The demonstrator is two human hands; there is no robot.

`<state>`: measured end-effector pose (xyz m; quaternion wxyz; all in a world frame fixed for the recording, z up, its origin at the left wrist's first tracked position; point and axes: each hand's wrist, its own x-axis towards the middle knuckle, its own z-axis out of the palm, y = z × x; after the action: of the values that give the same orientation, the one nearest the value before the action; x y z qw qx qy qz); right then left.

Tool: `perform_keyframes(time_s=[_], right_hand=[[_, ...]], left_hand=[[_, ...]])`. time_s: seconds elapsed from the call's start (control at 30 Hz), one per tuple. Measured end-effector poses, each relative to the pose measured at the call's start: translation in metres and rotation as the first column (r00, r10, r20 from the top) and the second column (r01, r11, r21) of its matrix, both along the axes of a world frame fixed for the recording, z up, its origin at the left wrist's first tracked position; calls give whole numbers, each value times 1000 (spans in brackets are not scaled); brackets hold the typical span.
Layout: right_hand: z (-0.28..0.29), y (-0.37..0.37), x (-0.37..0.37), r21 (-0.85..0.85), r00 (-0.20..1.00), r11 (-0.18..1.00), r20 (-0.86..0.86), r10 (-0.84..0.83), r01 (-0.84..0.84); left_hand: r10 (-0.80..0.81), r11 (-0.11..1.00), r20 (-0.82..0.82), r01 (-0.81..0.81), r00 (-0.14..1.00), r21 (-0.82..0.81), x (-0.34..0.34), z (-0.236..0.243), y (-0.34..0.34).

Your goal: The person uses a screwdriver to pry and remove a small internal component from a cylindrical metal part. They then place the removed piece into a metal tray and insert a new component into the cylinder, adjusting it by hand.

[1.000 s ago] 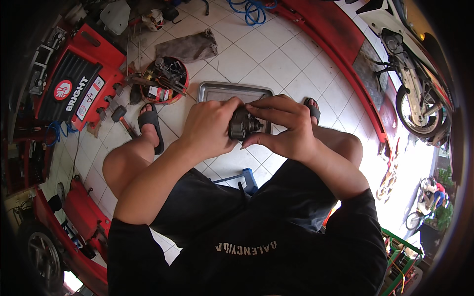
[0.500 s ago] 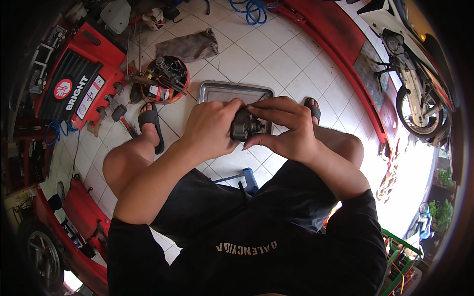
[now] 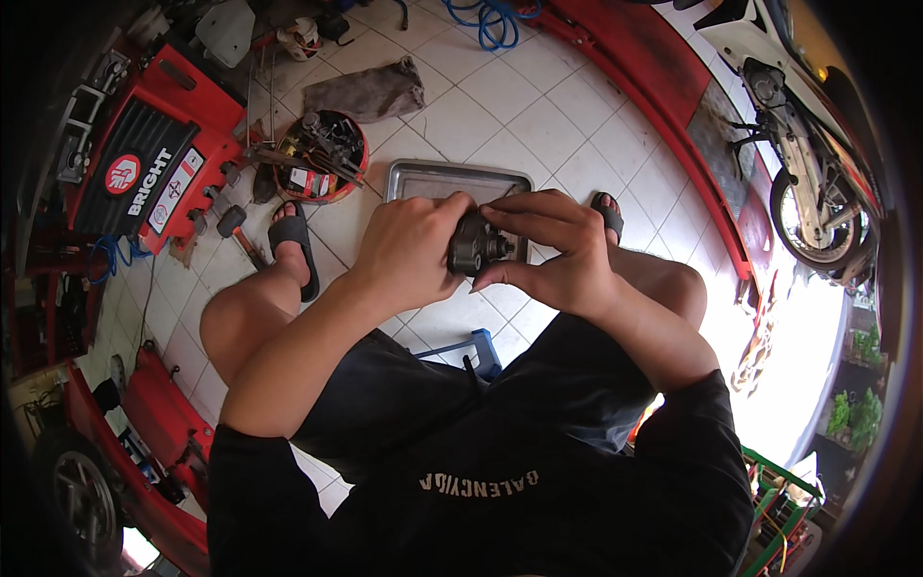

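Observation:
Between my hands, above the tiled floor, is a dark metal machine part (image 3: 467, 252) with a rounded body and a stepped, toothed shaft pointing right. My left hand (image 3: 409, 245) is closed around the left side of its body, the fingertips hidden behind it. My right hand (image 3: 562, 245) curves around the shaft end, with its fingers on the top edge of the body and its thumb at the lower edge. The palm side of the right hand stands off from the shaft. Just beyond lies a shallow metal tray (image 3: 461, 165), partly covered by my hands.
A red basin (image 3: 363, 163) heaped with metal parts stands ahead left, near a hammer (image 3: 231, 221) and a red machine (image 3: 183, 72). A grey cloth (image 3: 370, 88) lies farther off. Blue hose (image 3: 495, 34), a long red platform (image 3: 654, 72) and a motorcycle (image 3: 812, 216) are beyond. A blue frame (image 3: 486, 354) sits between my legs.
My hands keep nearly the same grip and place, and the machine part has barely shifted. Outside at the far right, a blue scooter has passed out of view.

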<state>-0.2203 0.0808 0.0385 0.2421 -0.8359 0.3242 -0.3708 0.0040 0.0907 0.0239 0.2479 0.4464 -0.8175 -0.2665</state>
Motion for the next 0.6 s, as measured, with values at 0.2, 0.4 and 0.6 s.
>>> perform_keyframes(time_s=[0.2, 0.4, 0.6], right_hand=[[1, -1, -2, -26, 999, 999, -43, 17, -18], [12, 1, -3, -79, 997, 994, -23, 75, -77], [22, -1, 0, -298, 972, 944, 134, 191, -144]], left_hand=[[15, 1000, 5, -15, 1000, 28, 2, 0, 0], [-32, 999, -229, 26, 973, -29, 1, -1, -1], [-109, 993, -513, 75, 851, -86, 2, 7, -1]])
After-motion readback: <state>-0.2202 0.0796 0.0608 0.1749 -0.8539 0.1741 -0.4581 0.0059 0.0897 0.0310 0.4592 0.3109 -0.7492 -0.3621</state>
